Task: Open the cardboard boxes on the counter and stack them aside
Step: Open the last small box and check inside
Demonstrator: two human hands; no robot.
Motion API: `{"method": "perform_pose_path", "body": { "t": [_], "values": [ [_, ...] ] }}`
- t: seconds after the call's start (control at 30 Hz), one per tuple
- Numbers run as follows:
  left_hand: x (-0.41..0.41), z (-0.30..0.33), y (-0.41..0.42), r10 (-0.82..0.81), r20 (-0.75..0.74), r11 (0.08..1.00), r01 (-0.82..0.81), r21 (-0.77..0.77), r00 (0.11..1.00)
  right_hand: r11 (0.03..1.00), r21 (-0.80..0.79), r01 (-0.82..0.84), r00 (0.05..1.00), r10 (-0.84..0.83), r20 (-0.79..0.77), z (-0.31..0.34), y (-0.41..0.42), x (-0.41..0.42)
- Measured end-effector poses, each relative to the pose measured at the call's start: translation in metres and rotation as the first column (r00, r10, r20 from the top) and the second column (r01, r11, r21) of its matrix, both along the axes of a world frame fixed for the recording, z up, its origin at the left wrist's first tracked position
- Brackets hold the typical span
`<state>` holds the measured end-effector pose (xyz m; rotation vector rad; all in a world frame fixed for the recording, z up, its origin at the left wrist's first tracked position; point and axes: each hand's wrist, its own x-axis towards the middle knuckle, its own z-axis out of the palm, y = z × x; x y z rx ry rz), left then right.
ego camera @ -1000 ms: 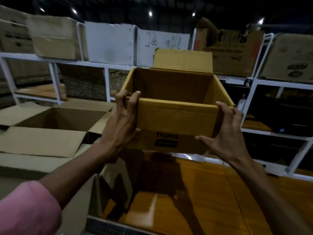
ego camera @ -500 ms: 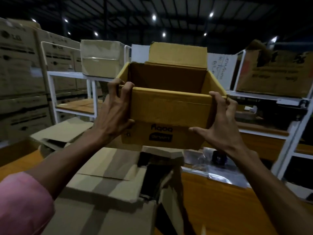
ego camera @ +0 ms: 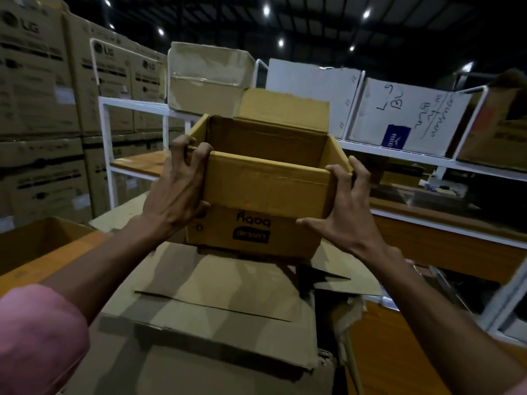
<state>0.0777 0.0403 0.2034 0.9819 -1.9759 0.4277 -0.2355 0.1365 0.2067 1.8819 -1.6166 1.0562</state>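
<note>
Under dim warehouse lights: white shelving [ego camera: 399, 149] at 2 o'clock, flattened cartons [ego camera: 216, 303] at 6. Open yellow cardboard box [ego camera: 265, 189], print inverted, centre frame, clasped by left hand [ego camera: 174, 195] and right hand [ego camera: 345, 212].

head cam | faces fwd/down; close on open box [ego camera: 265, 192] | single view
</note>
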Motion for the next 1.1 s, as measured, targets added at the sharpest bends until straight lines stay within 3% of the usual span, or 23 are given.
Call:
{"method": "perform_pose_path", "body": {
  "t": [0.17,0.47,0.67,0.77,0.87,0.97,1.1],
  "values": [
    [0.016,-0.012,-0.01,0.057,0.049,0.993,-0.062,0.104,0.997,0.999,0.023,0.023,0.999,-0.022,-0.039,-0.012,-0.019,0.016],
    [0.014,-0.033,-0.023,0.123,0.046,0.984,-0.128,0.122,0.991,0.995,0.052,0.088,0.993,-0.084,-0.079,-0.027,-0.033,0.018],
    [0.018,-0.055,-0.029,0.097,0.187,0.96,-0.141,0.24,0.978,0.976,0.185,0.113,0.985,-0.086,-0.151,-0.06,-0.032,0.016],
    [0.019,-0.066,-0.03,0.096,0.344,0.899,-0.23,0.373,0.934,0.915,0.377,0.145,0.977,-0.072,-0.202,-0.079,-0.029,0.014],
    [0.014,-0.079,-0.027,0.045,0.582,0.763,-0.404,0.505,0.812,0.782,0.599,0.173,0.969,-0.027,-0.245,-0.104,-0.025,0.009],
    [0.008,-0.089,-0.022,-0.077,0.633,0.648,-0.444,0.619,0.771,0.695,0.708,0.125,0.985,-0.001,-0.172,-0.122,-0.02,0.005],
    [0.003,-0.092,-0.014,-0.033,0.532,0.739,-0.338,0.583,0.846,0.798,0.592,0.113,0.993,-0.07,-0.095,-0.125,-0.015,0.008]
  ]
}}
